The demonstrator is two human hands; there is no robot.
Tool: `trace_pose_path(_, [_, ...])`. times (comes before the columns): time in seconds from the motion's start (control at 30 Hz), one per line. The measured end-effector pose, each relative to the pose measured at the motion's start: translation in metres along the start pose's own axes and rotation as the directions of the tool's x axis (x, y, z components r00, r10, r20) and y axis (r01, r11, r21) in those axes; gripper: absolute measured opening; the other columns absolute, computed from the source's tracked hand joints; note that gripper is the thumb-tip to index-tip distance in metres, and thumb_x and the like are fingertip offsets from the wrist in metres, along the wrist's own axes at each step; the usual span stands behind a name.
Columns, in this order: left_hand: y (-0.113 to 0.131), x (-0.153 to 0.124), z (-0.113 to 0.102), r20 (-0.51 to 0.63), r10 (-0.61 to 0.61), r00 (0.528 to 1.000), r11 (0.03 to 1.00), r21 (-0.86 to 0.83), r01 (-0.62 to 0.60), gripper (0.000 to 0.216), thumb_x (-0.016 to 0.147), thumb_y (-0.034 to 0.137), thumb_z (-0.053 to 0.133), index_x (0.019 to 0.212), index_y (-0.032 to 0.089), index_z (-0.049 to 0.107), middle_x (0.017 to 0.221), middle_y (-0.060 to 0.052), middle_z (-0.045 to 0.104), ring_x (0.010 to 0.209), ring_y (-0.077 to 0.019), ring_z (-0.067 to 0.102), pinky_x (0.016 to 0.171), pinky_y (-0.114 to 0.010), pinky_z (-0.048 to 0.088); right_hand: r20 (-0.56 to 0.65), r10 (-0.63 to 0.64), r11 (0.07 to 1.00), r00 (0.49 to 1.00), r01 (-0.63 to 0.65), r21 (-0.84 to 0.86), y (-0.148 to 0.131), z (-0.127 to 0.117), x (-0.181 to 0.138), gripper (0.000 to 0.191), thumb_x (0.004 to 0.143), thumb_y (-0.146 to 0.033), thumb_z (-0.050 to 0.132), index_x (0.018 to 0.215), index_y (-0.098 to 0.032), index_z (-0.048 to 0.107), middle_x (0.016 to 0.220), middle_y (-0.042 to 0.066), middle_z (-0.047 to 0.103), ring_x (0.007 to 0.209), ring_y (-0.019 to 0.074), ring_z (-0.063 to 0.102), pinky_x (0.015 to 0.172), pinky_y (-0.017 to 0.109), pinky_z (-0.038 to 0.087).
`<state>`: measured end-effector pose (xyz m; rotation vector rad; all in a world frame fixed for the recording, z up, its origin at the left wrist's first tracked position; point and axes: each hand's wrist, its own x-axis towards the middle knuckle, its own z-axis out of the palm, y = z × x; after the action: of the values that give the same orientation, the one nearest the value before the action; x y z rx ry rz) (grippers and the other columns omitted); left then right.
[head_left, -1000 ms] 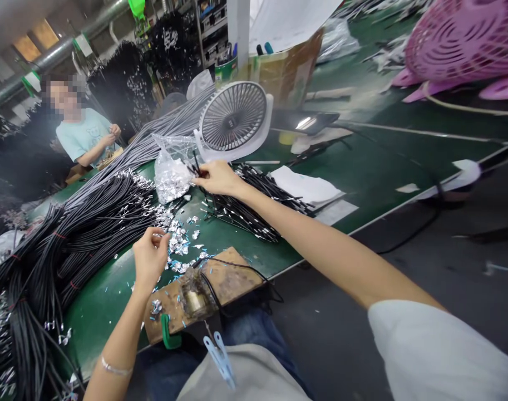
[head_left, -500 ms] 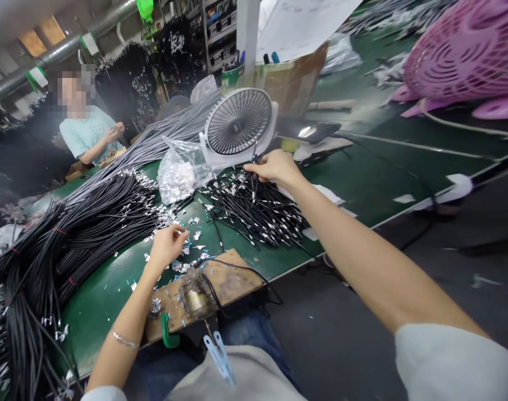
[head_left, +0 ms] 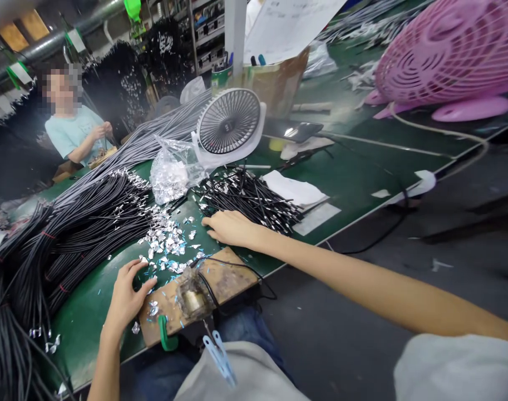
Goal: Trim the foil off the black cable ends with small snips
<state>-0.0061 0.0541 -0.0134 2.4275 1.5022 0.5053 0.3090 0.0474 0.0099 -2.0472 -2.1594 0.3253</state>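
My left hand (head_left: 126,289) hovers at the left end of the wooden board (head_left: 235,275). Its thumb and fingers are apart and nothing shows between them. Palm down, my right hand (head_left: 231,227) reaches left along the near edge of a pile of short black cables (head_left: 254,195) with bright metal ends. Its fingers are stretched out with nothing visible in them; their undersides are hidden. Silvery foil scraps (head_left: 166,236) and tiny blue bits lie between the two hands. A grimy block with a metal face (head_left: 195,301) sits on the board.
Long black cable bundles (head_left: 87,223) cover the left of the green table (head_left: 358,167). A clear plastic bag (head_left: 170,172) and a small white fan (head_left: 231,122) stand behind the pile. A pink fan (head_left: 441,61) is at right. Another person (head_left: 78,131) sits across.
My right hand has come down and toward me from above the black cables, where it pinched cable pieces. My left hand has moved left and nearer from the scraps. The view has shifted slightly.
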Motion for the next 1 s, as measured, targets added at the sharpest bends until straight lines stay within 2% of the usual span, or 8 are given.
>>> trace_pose_path(0.13, [-0.031,-0.045,0.005,0.012,0.026,1.0,0.991,0.131,-0.027,0.052,0.087,0.032,0.045,0.138,0.025,0.036,0.142,-0.011,0.04,0.132,-0.0286,0.035,0.106,-0.05,0.034,-0.009,0.002,0.995,1.0,-0.002,-0.099,0.002,0.004,-0.005,0.023,0.083,-0.004,0.045,0.091,-0.009,0.066,0.093,0.019,0.067,0.088,0.0299,0.066,0.068,0.033,0.047])
trace_pose_path(0.2, [-0.038,-0.061,0.009,0.005,0.014,1.0,0.981,0.193,-0.015,0.058,0.09,0.029,0.038,0.145,0.025,0.019,0.146,-0.011,0.034,0.136,-0.0282,0.028,0.109,-0.053,0.029,-0.038,-0.061,0.992,0.997,0.056,-0.117,-0.007,0.004,-0.001,0.022,0.088,-0.011,0.044,0.099,-0.008,0.063,0.099,0.019,0.064,0.091,0.0287,0.064,0.071,0.034,0.048])
trace_pose_path(0.27, [-0.037,-0.063,0.013,0.013,0.018,1.0,0.967,0.255,-0.021,0.061,0.091,0.032,0.037,0.146,0.02,0.013,0.148,-0.013,0.029,0.138,-0.03,0.023,0.11,-0.056,0.024,-0.063,-0.159,0.981,0.985,0.151,-0.12,-0.022,0.007,0.011,0.025,0.093,-0.022,0.042,0.109,-0.01,0.058,0.108,0.016,0.06,0.098,0.0243,0.061,0.078,0.031,0.049])
trace_pose_path(0.33, [-0.034,-0.051,0.015,0.038,0.046,0.998,0.96,0.275,-0.055,0.06,0.091,0.037,0.035,0.144,0.014,0.019,0.148,-0.017,0.029,0.138,-0.0313,0.023,0.11,-0.056,0.023,-0.077,-0.226,0.968,0.971,0.215,-0.13,-0.038,0.013,0.031,0.026,0.094,-0.023,0.043,0.113,-0.011,0.055,0.116,0.013,0.057,0.108,0.0207,0.056,0.086,0.029,0.047])
trace_pose_path(0.4, [-0.031,-0.027,0.016,0.081,0.05,0.995,0.97,0.234,-0.068,0.057,0.091,0.039,0.033,0.14,0.01,0.027,0.144,-0.019,0.034,0.135,-0.0302,0.03,0.11,-0.053,0.025,-0.092,-0.228,0.965,0.969,0.213,-0.156,-0.048,0.021,0.055,0.027,0.092,-0.022,0.047,0.116,-0.011,0.054,0.119,0.013,0.055,0.11,0.022,0.053,0.088,0.036,0.047])
trace_pose_path(0.47, [-0.033,-0.001,0.015,0.087,0.049,0.995,0.973,0.221,-0.067,0.053,0.092,0.04,0.032,0.137,0.013,0.033,0.14,-0.016,0.04,0.132,-0.0267,0.035,0.11,-0.048,0.028,-0.091,-0.224,0.962,0.97,0.206,-0.177,-0.051,0.027,0.076,0.03,0.09,-0.029,0.053,0.116,-0.014,0.054,0.118,0.01,0.056,0.105,0.0213,0.056,0.087,0.042,0.048])
trace_pose_path(0.6, [-0.045,0.039,0.013,0.093,0.063,0.994,0.973,0.218,-0.082,0.05,0.092,0.04,0.032,0.135,0.014,0.037,0.138,-0.013,0.043,0.13,-0.0241,0.036,0.112,-0.044,0.026,-0.065,-0.212,0.963,0.975,0.197,-0.185,-0.043,0.033,0.101,0.031,0.089,-0.031,0.055,0.114,-0.013,0.055,0.116,0.01,0.057,0.1,0.0207,0.058,0.085,0.041,0.05])
trace_pose_path(1.0, [-0.073,0.08,0.003,0.098,0.056,0.994,0.976,0.206,-0.075,0.047,0.095,0.035,0.025,0.138,0.021,0.036,0.137,-0.006,0.044,0.128,-0.0183,0.039,0.111,-0.037,0.027,-0.067,-0.246,0.965,0.967,0.251,0.08,-0.051,0.048,0.154,0.033,0.089,-0.031,0.055,0.118,-0.015,0.053,0.117,0.009,0.057,0.098,0.02,0.059,0.082,0.04,0.051])
